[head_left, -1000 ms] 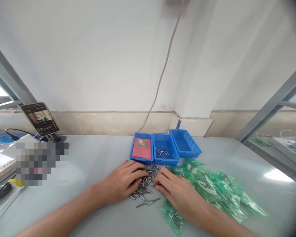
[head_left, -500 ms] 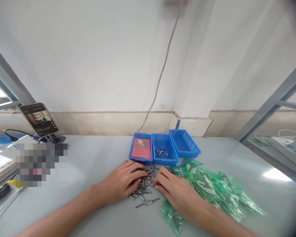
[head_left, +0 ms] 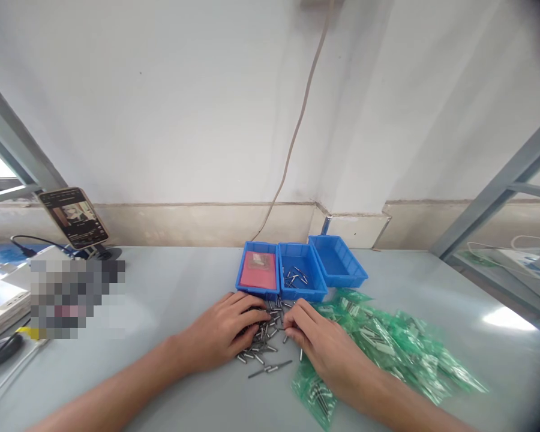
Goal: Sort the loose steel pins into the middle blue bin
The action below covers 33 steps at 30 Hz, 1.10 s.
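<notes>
A loose heap of small metal pins, each thicker at one end and thin at the other, lies on the grey table between my hands. My left hand rests over its left side, fingers curled around some pins between thumb and fingertips. On the right, my right hand is pinched; a thin pin seems to stick out from its fingertips, largely hidden. Under its palm edge one short pin shows. Green plastic bags of similar pins lie beside and partly beneath my right forearm.
Behind the heap stand three blue bins: the left bin holds a pink sheet with a small clear packet, the middle bin several pins, the right bin nothing visible. A phone on a stand, cables and a power strip are at left.
My right hand has shifted slightly, its fingers bending more. A short pin now shows below its fingers. My left hand stays over the heap.
</notes>
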Motion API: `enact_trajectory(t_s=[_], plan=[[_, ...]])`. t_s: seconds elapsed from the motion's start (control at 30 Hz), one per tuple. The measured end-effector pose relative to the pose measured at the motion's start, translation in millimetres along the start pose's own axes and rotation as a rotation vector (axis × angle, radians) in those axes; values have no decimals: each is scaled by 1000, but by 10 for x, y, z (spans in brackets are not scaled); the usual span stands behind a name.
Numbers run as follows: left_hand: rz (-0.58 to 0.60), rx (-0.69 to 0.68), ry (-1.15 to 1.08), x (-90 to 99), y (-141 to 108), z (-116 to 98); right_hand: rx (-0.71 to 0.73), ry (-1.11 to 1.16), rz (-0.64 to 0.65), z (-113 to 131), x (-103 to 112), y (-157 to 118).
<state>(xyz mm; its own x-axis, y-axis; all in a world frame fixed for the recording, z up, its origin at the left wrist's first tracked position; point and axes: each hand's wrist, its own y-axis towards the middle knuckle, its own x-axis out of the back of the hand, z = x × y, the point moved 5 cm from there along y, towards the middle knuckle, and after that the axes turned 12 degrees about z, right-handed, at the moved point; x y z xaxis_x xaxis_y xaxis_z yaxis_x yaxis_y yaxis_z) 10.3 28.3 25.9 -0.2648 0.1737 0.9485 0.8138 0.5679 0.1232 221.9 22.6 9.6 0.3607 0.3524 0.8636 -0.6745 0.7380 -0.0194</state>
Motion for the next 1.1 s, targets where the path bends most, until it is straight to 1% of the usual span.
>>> enact_trajectory(t_s=[0.23, 0.4, 0.53, 0.63, 0.8, 1.1], plan=[[14, 8, -8, 0, 14, -2, -5, 120, -66, -4, 55, -4], [6, 7, -9, 12, 17, -11, 8, 153, -94, 21, 100, 5], [7, 10, -7, 10, 10, -11, -28, 184, -110, 16, 123, -12], [8, 5, -3, 5, 9, -7, -55, 194, -136, 13, 145, -28], [-5, 1, -8, 11, 12, 1, -59, 202, -158, 15, 164, -31], [4, 1, -5, 19, 8, -14, -70, 182, -154, 25, 161, -39]])
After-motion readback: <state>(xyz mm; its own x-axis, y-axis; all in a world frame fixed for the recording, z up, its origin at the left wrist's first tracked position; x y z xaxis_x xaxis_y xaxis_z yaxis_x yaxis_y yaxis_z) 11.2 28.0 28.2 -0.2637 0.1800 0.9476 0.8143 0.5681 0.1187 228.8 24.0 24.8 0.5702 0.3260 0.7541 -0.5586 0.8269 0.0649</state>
